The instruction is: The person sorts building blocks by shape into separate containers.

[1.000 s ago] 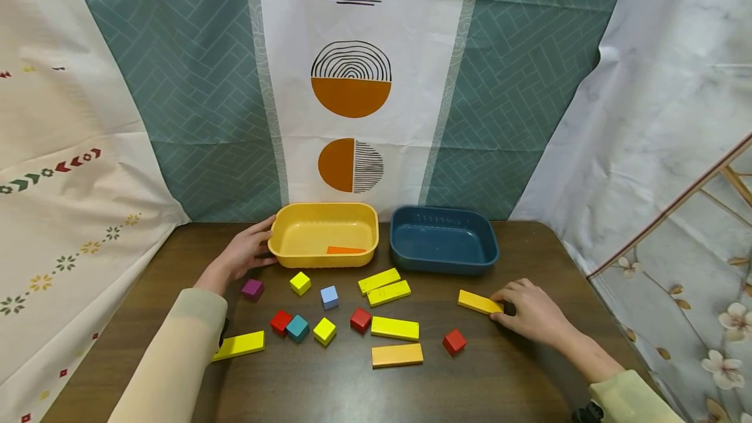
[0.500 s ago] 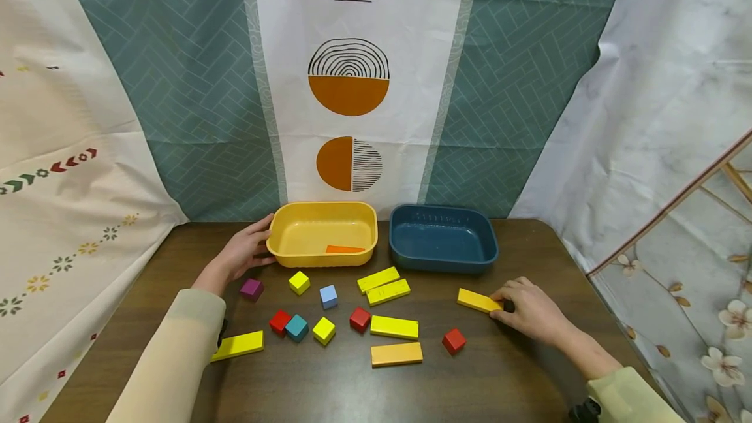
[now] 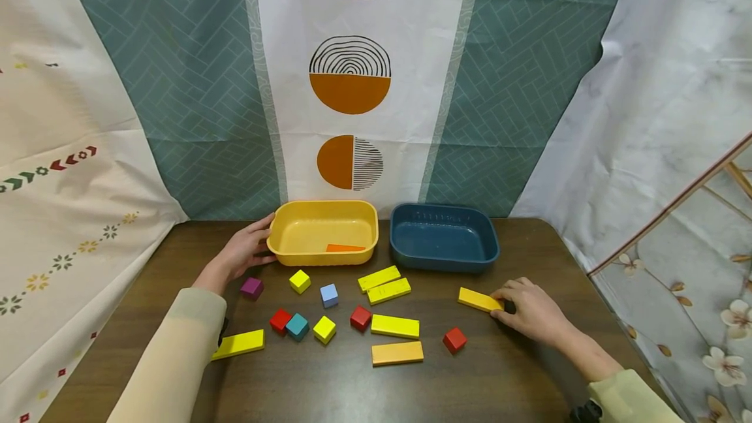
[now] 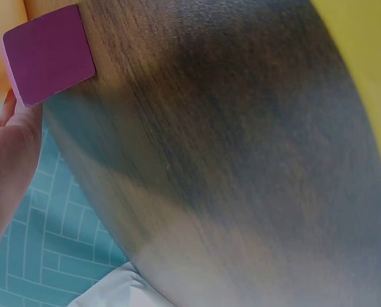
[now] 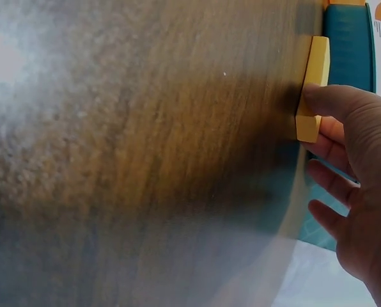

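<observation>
At the left end of the yellow tub (image 3: pixel 323 260), my left hand (image 3: pixel 239 254) rests against the outer wall with fingers extended. Part of this hand (image 4: pixel 11 160) also appears in the left wrist view, beyond a purple cube (image 4: pixel 50 56). My right hand (image 3: pixel 531 309) pinches the near right end of a yellow-orange rectangular block (image 3: pixel 477 299), which lies on the table. In the right wrist view the thumb presses one face of that block (image 5: pixel 317 61) while the other fingers are partly hidden behind it. An orange block (image 3: pixel 344 248) lies inside the yellow tub.
A dark blue tub (image 3: pixel 443 266) stands right of the yellow one. Several cubes, among them a red cube (image 3: pixel 454 340) and a teal cube (image 3: pixel 297 327), are scattered on the brown table (image 3: pixel 282 390). Several flat blocks lie there too, including a yellow block (image 3: pixel 395 326).
</observation>
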The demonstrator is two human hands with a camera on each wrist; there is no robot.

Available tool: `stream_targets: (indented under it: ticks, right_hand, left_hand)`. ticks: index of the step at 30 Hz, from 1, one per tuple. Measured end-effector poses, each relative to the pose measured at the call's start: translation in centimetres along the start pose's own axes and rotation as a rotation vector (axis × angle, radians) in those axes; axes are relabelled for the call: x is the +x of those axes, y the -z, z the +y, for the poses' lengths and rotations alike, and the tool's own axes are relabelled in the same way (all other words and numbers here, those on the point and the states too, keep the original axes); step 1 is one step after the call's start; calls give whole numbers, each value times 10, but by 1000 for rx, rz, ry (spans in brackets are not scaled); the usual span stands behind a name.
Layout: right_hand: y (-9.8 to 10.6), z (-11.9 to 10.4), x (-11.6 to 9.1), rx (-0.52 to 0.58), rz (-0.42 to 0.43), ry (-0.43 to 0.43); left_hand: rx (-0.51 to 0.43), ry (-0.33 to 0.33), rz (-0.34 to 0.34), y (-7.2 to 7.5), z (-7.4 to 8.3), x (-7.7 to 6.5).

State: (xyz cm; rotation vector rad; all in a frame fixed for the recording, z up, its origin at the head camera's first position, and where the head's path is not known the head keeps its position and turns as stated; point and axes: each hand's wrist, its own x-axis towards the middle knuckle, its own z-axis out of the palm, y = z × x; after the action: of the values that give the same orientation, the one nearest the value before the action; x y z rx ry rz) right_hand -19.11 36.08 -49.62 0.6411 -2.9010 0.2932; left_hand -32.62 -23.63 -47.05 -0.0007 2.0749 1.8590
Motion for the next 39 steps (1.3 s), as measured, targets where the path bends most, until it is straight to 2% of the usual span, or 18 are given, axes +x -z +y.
stream_targets:
  ticks: [8,16,20,29,39]
  right_hand:
    - [-1,-1,-1,-32,52,46]
    - [15,-6,6,-33,216,146]
    - [27,-10,13,-21,261,165]
    - [43,-19,37,1,302,194]
    - [48,-31,66,20,306,196]
  left_hand:
    - [12,-4,7,4,-7,6]
    - [17,-5,14,3,-6,5]
    - [15,-10,11,3,-6,4]
    - [8,-7,6,4,-8,7]
    - [8,-2,5,5,-8,7]
